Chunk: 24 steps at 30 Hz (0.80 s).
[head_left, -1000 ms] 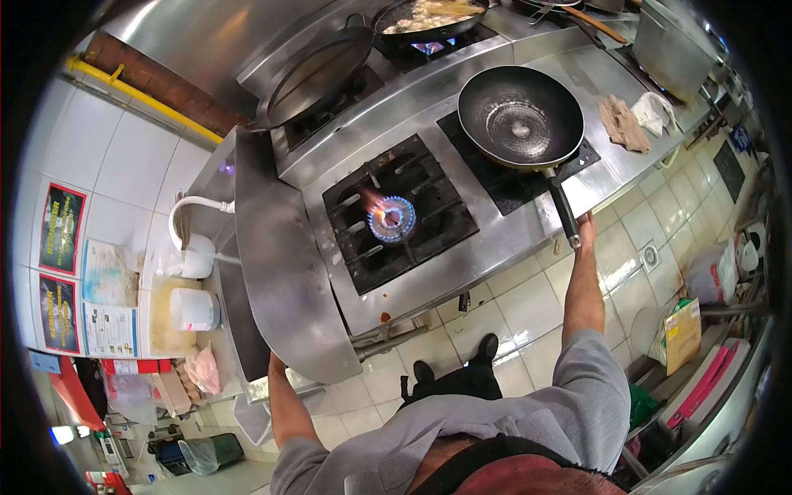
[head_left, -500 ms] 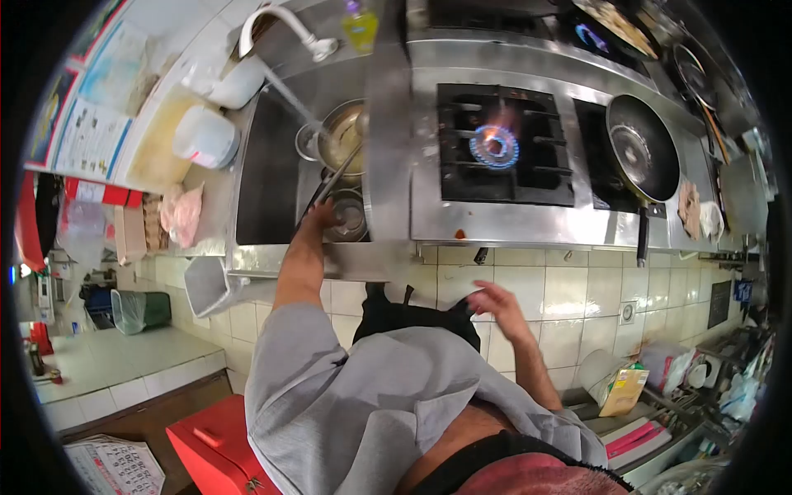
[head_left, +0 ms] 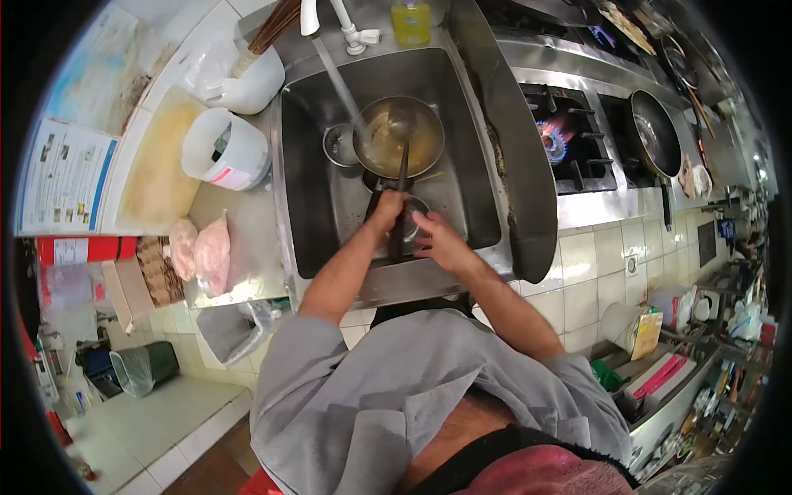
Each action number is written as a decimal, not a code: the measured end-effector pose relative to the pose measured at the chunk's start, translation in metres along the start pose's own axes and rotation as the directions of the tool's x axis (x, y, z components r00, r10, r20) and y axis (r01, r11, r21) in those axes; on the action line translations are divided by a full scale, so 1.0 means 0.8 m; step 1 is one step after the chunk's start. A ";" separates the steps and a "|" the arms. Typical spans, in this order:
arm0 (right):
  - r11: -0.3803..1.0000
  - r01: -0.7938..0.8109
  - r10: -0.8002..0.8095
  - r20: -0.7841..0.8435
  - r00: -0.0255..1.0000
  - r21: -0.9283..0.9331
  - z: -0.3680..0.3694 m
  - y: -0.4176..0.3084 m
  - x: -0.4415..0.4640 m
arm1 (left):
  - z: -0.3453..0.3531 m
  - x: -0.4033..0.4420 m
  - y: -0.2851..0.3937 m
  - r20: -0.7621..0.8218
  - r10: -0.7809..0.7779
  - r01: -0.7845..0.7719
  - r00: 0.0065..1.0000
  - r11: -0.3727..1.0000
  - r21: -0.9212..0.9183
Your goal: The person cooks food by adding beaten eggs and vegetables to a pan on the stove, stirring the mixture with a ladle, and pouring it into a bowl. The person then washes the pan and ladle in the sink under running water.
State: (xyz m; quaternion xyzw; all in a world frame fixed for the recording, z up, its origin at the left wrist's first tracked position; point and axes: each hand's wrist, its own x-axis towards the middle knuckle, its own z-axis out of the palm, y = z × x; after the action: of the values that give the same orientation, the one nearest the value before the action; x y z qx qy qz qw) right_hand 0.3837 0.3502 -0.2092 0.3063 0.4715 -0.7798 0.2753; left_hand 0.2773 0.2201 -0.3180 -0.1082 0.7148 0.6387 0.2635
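In the sink (head_left: 313, 91), water runs from a white faucet (head_left: 309, 18) into a pan (head_left: 425, 124) of cloudy liquid. A ladle (head_left: 401, 124) rests with its bowl in that pan. My left hand (head_left: 388, 212) is closed around the handles near the pan's lower edge; which of the dark handles it grips is partly hidden. Just to the right, my right hand (head_left: 439, 241) is open, its fingers spread beside the ladle's handle. A small metal bowl (head_left: 340, 146) sits left of the pan, and another round metal vessel lies partly hidden behind my hands.
Right of the sink's metal partition (head_left: 524, 165), a burner (head_left: 551, 142) is lit. Beyond it a black wok (head_left: 654, 132) stands on the stove. On the left are a white tub (head_left: 227, 148), pink plastic bags (head_left: 212, 254) and a bin (head_left: 235, 330).
The view has swung left from the stove to the sink. My right hand, earlier near the wok's handle, has come over the sink; my left hand has moved from the sink's edge to the handles.
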 end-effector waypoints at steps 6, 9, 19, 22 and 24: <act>0.999 -0.021 0.029 0.280 0.959 -0.030 0.017 -0.019 0.006 | 0.025 -0.033 0.036 -0.259 0.198 -0.174 0.945 0.978 0.113; 0.976 0.070 -0.034 0.176 0.984 -0.205 0.016 -0.033 -0.019 | -0.023 -0.027 0.093 -0.197 0.515 -0.244 0.834 0.666 0.705; 0.317 0.185 -0.393 0.049 0.918 -0.930 -0.039 0.010 -0.096 | -0.097 0.183 0.211 0.227 -0.055 -0.221 0.972 0.097 0.970; 0.200 0.138 -0.371 0.055 0.927 -0.970 -0.046 0.011 -0.135 | -0.138 0.180 0.216 0.251 -0.470 0.233 0.846 0.750 0.619; 0.111 0.161 -0.413 0.102 0.905 -0.981 -0.047 0.015 -0.150 | -0.148 0.153 0.232 0.243 -0.482 0.308 0.842 0.799 0.517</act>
State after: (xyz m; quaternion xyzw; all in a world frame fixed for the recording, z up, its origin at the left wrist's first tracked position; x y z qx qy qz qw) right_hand 0.4797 0.3964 -0.1410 0.0359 0.9324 -0.2986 0.2004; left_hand 0.0549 0.1577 -0.2166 -0.0726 0.7438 0.3897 0.5381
